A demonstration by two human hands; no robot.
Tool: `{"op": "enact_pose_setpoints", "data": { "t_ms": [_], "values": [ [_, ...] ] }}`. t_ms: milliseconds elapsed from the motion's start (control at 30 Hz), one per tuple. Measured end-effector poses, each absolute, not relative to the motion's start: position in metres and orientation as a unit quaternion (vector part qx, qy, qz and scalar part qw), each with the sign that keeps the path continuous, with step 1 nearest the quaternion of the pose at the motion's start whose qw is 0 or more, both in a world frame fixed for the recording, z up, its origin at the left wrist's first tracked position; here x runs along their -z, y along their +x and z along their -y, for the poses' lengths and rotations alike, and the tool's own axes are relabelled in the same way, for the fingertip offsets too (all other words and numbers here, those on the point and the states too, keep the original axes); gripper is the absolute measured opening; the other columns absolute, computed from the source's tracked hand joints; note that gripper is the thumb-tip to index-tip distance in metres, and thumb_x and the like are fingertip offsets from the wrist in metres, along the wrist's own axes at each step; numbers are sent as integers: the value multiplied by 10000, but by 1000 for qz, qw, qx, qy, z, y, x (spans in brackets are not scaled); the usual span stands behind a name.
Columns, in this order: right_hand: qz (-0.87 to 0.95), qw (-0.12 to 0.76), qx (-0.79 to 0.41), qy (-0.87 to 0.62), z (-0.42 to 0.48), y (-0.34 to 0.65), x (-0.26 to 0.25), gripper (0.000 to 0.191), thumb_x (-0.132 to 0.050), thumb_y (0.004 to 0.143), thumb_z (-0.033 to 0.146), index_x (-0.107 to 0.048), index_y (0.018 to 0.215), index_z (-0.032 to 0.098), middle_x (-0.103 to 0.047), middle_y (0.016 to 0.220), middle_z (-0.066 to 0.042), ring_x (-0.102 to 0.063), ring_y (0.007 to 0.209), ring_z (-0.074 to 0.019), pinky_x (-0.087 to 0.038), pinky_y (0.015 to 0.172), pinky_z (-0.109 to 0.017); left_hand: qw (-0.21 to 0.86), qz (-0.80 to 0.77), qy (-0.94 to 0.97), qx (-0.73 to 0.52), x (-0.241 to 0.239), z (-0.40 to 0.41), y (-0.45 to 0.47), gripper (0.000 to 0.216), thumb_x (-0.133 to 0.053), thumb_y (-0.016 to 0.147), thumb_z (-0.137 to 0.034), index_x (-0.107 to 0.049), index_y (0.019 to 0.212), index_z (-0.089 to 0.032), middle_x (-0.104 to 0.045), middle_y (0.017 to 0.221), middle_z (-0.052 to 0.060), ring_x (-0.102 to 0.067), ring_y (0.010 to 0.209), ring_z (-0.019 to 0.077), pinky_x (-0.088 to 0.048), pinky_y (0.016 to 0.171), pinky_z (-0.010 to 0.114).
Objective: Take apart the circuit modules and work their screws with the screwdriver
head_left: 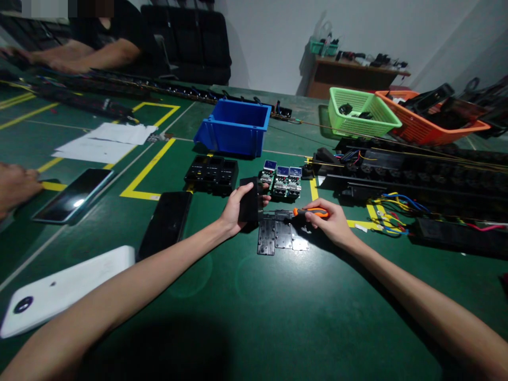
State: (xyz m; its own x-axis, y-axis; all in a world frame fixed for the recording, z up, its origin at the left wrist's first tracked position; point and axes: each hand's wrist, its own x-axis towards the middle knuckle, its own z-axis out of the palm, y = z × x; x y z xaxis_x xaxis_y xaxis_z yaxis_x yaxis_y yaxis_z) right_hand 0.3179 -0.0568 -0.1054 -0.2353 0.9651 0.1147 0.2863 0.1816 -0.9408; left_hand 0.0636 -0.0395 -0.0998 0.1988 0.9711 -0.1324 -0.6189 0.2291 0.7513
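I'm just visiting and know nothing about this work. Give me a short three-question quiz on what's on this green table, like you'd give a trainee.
1. Pick one: what does the right hand hold? A) a hammer B) an orange-handled screwdriver C) a phone
2. True or false: the left hand holds a black casing.
3. Fill the gap: the bin behind the circuit boards is ____ in colour.
Key: 1 B; 2 true; 3 blue.
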Motion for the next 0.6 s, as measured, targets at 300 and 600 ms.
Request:
{"op": "enact_pose_setpoints", "data": {
  "t_ms": [300,600],
  "values": [
    [590,469,-459,-470,56,319,110,265,-715,771,389,-640,897,168,-573,616,25,-471,471,-81,-369,446,-215,662,-304,323,-604,96,43,67,374,-679,806,-348,-569,1122,-182,-650,1221,94,-676,999,181,-553,859,323],
    [576,488,-470,-457,56,319,110,260,-724,759,382,-647,888,169,-574,613,29,-465,467,-74,-367,434,-204,631,-324,345,-615,85,54,71,367,-627,827,-450,-519,1093,-221,-697,1057,58,-696,799,164,-565,732,313]
  ]
}}
